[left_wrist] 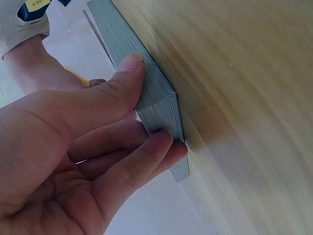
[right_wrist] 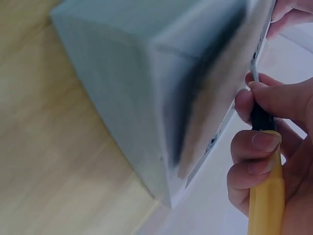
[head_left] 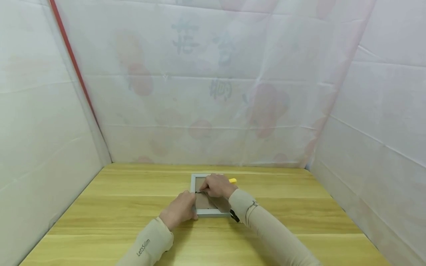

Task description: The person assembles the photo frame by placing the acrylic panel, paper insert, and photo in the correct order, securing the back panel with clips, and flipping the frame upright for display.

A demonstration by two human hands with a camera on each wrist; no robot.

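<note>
A grey picture frame [head_left: 209, 212] lies face down on the wooden table [head_left: 116, 207], its brown backing board up. My left hand [head_left: 179, 210] grips the frame's near left corner; in the left wrist view the thumb and fingers of the left hand [left_wrist: 146, 105] clasp the frame's grey edge [left_wrist: 146, 73]. My right hand [head_left: 216, 186] holds a yellow-handled screwdriver [head_left: 232, 180] over the backing, its dark tip at the frame's left inner edge. In the right wrist view the right hand [right_wrist: 254, 122] is curled round the screwdriver's handle [right_wrist: 264, 196] beside the frame [right_wrist: 137, 83].
White sheeting walls close in the table on the left, back and right. A red pole [head_left: 71, 59] runs up the back left corner. Bare wood lies on both sides of the frame and in front of it.
</note>
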